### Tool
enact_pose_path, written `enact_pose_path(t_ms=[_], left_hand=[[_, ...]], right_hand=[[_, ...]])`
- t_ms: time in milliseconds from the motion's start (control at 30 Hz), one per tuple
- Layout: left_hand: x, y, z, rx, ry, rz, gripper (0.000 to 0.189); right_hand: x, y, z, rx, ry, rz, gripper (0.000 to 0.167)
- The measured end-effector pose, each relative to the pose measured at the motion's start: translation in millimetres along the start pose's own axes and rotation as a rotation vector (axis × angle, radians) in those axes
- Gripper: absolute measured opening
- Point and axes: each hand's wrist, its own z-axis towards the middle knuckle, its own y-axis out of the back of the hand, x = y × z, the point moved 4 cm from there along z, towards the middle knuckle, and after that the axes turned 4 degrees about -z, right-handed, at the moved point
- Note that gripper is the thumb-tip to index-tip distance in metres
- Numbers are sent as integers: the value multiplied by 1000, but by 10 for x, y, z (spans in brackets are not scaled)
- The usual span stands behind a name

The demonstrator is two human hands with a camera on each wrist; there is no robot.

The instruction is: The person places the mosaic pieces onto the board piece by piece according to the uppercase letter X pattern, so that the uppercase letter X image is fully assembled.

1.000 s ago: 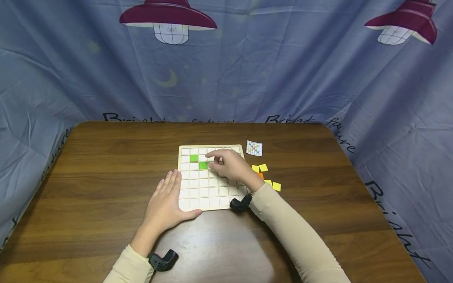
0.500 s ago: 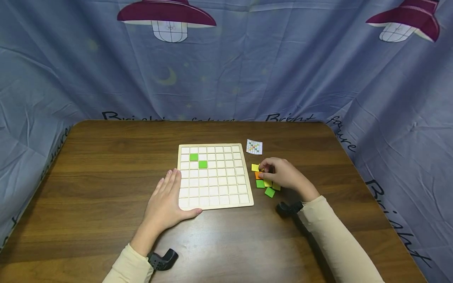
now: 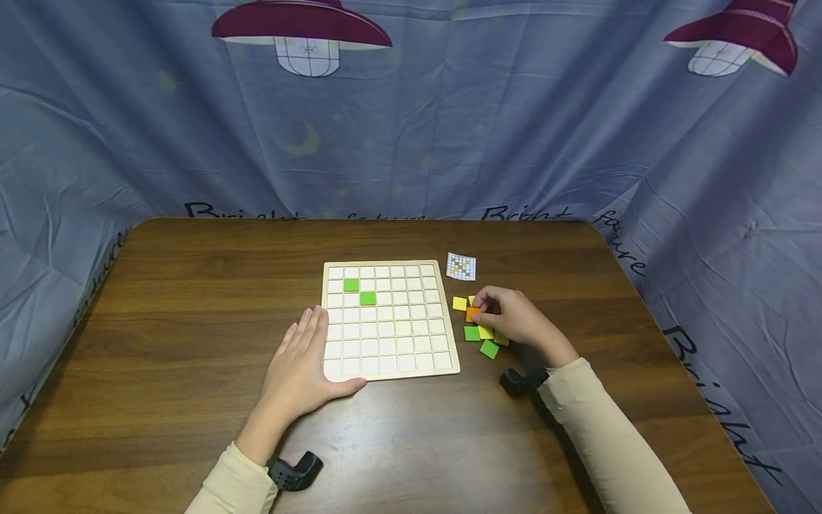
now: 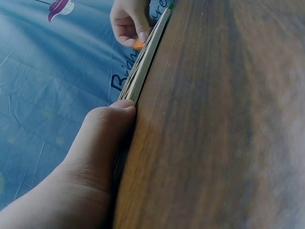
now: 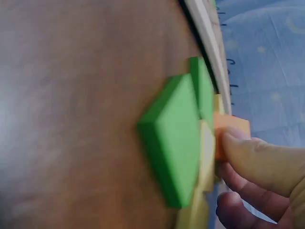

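Observation:
A pale wooden grid board (image 3: 402,312) lies on the table with two green tiles (image 3: 351,285) set in its upper left squares. My left hand (image 3: 298,364) rests at the board's lower left corner, fingers straight along the left side and thumb (image 4: 125,103) on the near edge. To the right of the board, my right hand (image 3: 520,321) pinches an orange tile (image 5: 238,125) between thumb and fingers. That tile is just above the loose pile. Around it lie two green tiles (image 3: 489,349) and several yellow tiles (image 3: 459,303), some partly hidden under the hand.
A small printed card with a coloured grid (image 3: 461,266) lies beyond the pile, near the board's far right corner. The brown wooden table (image 3: 212,321) is backed by a blue curtain (image 3: 398,143) along its far edge and sides.
My right hand has moved from above the board to the tiles on the right and taken hold of the orange tile, which has shifted slightly. The left hand has stayed in place.

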Motion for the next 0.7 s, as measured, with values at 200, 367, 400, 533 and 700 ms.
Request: enact_pose_path(t_ms=[200,367,400,533,700], left_hand=[[-1,11,-6,-1,0,0,137],[-5,11,-1,-12,-6,4,136],[-6,11,-1,-12,-7,3,136],[-10,8,-1,-13,-7,-4,136],[-15,7,-4,-13,-6,-8,135]], right_hand=[[98,11,95,-93,-6,88,16],[373,-113,200,-100,27,152,16],[433,-150,224,-97,35,163,16],[658,-303,314,-90,78,179,15],[910,-470,392,-66,124,193,14]])
